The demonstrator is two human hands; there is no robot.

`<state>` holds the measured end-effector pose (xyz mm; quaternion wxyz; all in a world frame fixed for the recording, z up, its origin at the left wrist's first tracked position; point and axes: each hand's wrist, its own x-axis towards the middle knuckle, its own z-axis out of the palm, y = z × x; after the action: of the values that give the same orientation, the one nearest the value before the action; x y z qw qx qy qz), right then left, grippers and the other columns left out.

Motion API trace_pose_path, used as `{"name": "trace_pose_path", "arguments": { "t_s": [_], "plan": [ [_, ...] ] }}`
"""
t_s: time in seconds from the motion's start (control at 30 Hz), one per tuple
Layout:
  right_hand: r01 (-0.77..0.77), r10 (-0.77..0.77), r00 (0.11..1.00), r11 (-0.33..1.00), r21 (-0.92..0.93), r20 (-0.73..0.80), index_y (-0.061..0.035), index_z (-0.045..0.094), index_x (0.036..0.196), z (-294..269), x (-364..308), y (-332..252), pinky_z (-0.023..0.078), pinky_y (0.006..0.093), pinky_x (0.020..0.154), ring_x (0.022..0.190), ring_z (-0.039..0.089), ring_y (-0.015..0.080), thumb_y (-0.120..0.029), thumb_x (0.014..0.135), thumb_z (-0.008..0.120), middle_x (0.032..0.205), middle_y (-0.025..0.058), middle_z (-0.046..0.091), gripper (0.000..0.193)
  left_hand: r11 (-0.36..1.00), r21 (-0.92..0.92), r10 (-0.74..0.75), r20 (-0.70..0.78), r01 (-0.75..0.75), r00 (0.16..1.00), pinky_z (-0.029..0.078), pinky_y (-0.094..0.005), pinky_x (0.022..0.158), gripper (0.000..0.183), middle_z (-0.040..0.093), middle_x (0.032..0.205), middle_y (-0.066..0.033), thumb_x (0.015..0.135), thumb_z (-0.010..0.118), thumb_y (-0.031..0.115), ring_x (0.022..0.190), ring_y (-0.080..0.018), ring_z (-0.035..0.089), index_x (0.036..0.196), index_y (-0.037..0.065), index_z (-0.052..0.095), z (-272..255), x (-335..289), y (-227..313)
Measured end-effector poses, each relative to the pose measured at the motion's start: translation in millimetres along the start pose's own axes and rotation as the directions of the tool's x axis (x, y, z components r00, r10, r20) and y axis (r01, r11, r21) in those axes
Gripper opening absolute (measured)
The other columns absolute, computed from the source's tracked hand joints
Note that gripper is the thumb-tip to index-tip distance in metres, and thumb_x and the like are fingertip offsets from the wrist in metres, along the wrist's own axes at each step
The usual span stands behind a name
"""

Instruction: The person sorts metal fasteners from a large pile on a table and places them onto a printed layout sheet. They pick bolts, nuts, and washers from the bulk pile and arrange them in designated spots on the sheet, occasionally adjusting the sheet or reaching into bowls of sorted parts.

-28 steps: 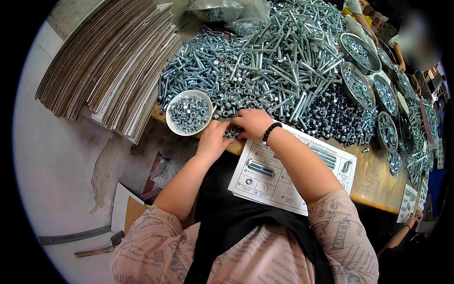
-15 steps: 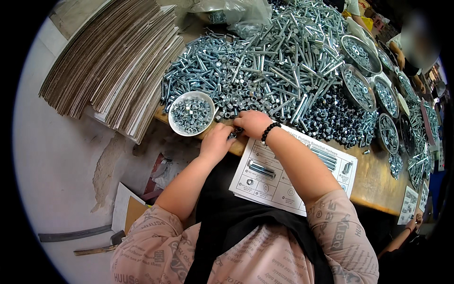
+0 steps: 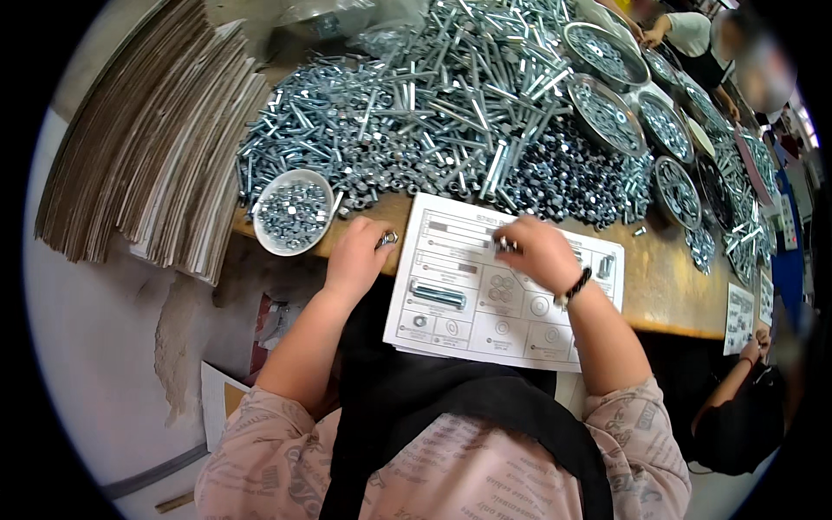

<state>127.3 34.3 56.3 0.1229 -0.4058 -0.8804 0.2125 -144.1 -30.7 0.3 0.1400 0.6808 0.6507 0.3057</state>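
Note:
My left hand [image 3: 354,260] is closed at the table's front edge, with metal nuts [image 3: 387,238] pinched between its thumb and fingers. Over the upper part of a printed parts sheet [image 3: 472,334] is my right hand [image 3: 542,253], its fingers curled round more nuts [image 3: 505,246]. How many each hand holds cannot be made out. On the sheet's left side lie silver bolts [image 3: 438,295] side by side, with a single nut [image 3: 419,321] below them. Other small hardware [image 3: 604,265] rests at its right edge, and my right hand hides part of the printed drawings.
Left of the sheet stands a white bowl of nuts [image 3: 258,227]. Behind lie heaps of bolts [image 3: 433,104], silver nuts [image 3: 381,173] and dark nuts [image 3: 563,178]. Metal dishes of washers [image 3: 607,117] line the right. Stacked cardboard [image 3: 147,147] rises at far left. Co-workers' hands [image 3: 756,347] show at right.
My hands were together by the nut heap; now they are apart. The right one has moved right over the sheet, carrying nuts. The whole view has shifted.

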Motion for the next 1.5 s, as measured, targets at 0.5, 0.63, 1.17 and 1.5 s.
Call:
{"name": "trace_pose_path", "arguments": {
  "t_s": [0.5, 0.63, 1.17, 1.5],
  "plan": [
    [-0.273, 0.271, 0.962, 0.961, -0.048, -0.045, -0.0092, 0.058, 0.082, 37.3, -85.9, 4.9, 0.047, 0.0372, 0.064, 0.075, 0.056, 0.0265, -0.021, 0.072, 0.064, 0.076, 0.0075, 0.054, 0.017, 0.924, -0.104, 0.373, 0.457, -0.368, 0.807, 0.041, -0.0374, 0.079, 0.023, 0.055, 0.092, -0.0064, 0.073, 0.063, 0.016, 0.088, -0.0270, 0.054, 0.095, 0.011, 0.060, 77.6, 24.1, 98.7],
    [-0.255, 0.250, 0.962, 0.966, -0.034, -0.114, -0.0100, 0.057, 0.080, 46.3, -88.9, 4.9, 0.046, 0.0368, 0.063, 0.074, 0.056, 0.0256, -0.021, 0.072, 0.064, 0.076, 0.0069, 0.055, 0.016, 0.906, -0.170, 0.415, 0.541, -0.388, 0.732, 0.038, -0.0376, 0.083, 0.037, 0.053, 0.096, -0.0077, 0.069, 0.067, 0.023, 0.092, -0.0263, 0.051, 0.102, 0.011, 0.058, 70.5, 21.8, 109.9],
    [-0.338, 0.321, 0.879, 0.941, 0.015, -0.351, -0.0090, 0.061, 0.086, -46.9, -86.6, 75.5, 0.045, 0.0363, 0.063, 0.071, 0.057, 0.0273, -0.016, 0.074, 0.064, 0.079, 0.0088, 0.058, 0.014, 0.954, -0.278, 0.188, 0.272, -0.109, 0.944, 0.044, -0.0303, 0.070, 0.038, 0.053, 0.096, -0.0103, 0.069, 0.068, 0.016, 0.075, -0.0207, 0.053, 0.103, 0.004, 0.056, 41.9, 25.1, 86.8],
    [-0.302, 0.102, 0.834, 0.907, -0.294, -0.543, -0.0122, 0.062, 0.090, -129.3, 9.4, 160.4, 0.046, 0.0387, 0.074, 0.086, 0.055, 0.0301, -0.011, 0.073, 0.061, 0.089, 0.0099, 0.058, 0.017, 0.958, -0.282, -0.029, -0.262, -0.048, 0.965, 0.041, -0.0242, 0.062, 0.020, 0.050, 0.085, -0.0069, 0.077, 0.054, 0.000, 0.071, -0.0139, 0.049, 0.096, 0.000, 0.056, 40.5, 11.9, -6.3]
  ]
}}
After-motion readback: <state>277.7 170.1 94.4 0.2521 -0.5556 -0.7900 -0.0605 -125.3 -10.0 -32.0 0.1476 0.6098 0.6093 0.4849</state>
